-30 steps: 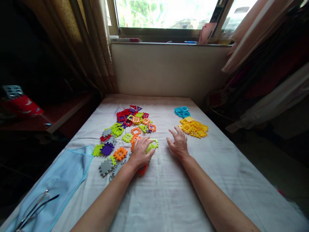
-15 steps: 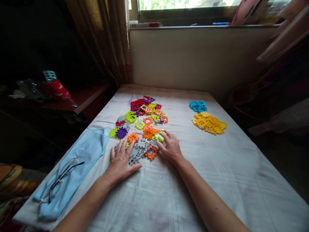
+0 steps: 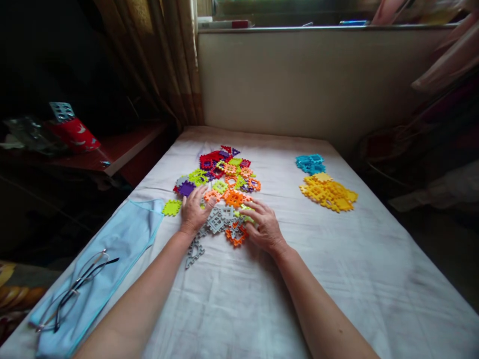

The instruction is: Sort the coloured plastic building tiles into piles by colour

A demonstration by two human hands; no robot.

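Note:
A mixed pile of plastic interlocking pieces lies in the middle of the cloth-covered surface. My left hand (image 3: 195, 212) rests on its left side, fingers stretched out beside a purple piece (image 3: 186, 188) and an orange piece (image 3: 212, 196). At the pile's right edge, my right hand (image 3: 265, 229) has its fingers apart over a lime-green piece (image 3: 246, 214), which they partly cover. Grey pieces (image 3: 217, 221) lie between the hands, with an orange piece (image 3: 236, 236) close to my right thumb. Red pieces (image 3: 210, 160) sit at the far end. A lime-green piece (image 3: 172, 208) lies apart on the left.
Yellow pieces (image 3: 328, 193) form a separate heap on the right, with blue pieces (image 3: 310, 162) just behind. On the left, eyeglasses (image 3: 77, 286) lie on a light blue cloth (image 3: 130, 234). A side table (image 3: 127, 149) holds a red container (image 3: 77, 133).
My left hand has moved forward from the grey pieces, uncovering several of them. The purple piece has shifted away from the lime-green one. My right hand stays at nearly the same spot.

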